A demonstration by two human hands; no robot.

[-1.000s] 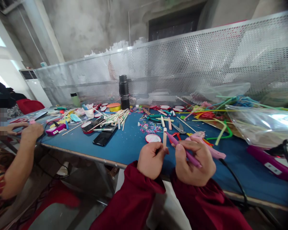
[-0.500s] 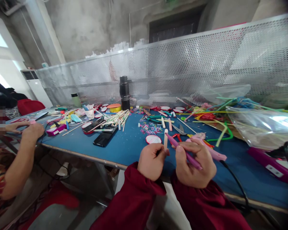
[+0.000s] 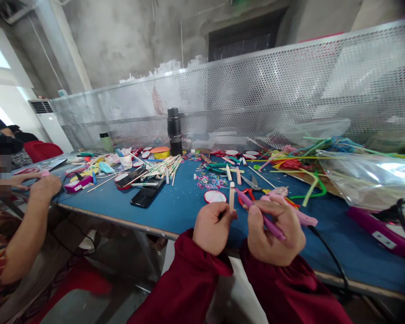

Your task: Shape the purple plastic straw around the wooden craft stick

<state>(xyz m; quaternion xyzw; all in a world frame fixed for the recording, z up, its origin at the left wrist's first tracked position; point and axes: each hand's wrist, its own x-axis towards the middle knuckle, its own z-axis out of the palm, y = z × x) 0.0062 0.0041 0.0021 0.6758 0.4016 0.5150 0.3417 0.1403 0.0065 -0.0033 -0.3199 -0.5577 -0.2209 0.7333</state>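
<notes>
Left hand (image 3: 212, 225) pinches a stick (image 3: 231, 194) by its bottom, right hand (image 3: 273, 234) wraps a purple pen (image 3: 243, 198) mid-shaft; both look light and stiff, so that grip seems fine.

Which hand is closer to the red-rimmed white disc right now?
Left. The left hand, holding a pale stick, is just in front of the disc; the right hand, gripping a purple tool, is off to its right.

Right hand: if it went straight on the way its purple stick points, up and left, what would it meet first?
Most likely the pale wooden stick held upright in the left hand; the purple stick has its tip close beside it, though depth is unclear.
</notes>
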